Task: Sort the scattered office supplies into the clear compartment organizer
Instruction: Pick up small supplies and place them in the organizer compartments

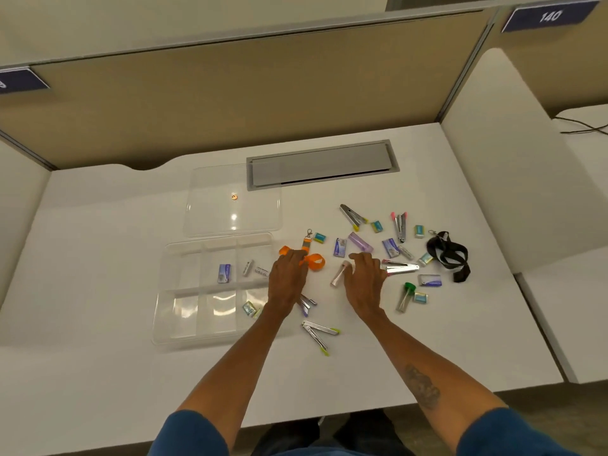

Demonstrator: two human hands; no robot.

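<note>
Head view shows the left hand point(288, 274) fingers flat on the orange lanyard point(312, 258) right of the clear organizer point(184, 291), the right hand point(363, 278) spread empty: best gather the whole strap before lifting.

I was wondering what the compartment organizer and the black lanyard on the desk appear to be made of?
The compartment organizer looks like clear, glossy rigid plastic: the desk shows through it and its floor catches glare. The black lanyard seems to be matte woven fabric strap, since it lies in limp loops, with a small metal-looking clip.

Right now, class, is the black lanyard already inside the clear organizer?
No, the black lanyard lies on the desk at the far right of the scattered supplies, well apart from the clear organizer.
</note>
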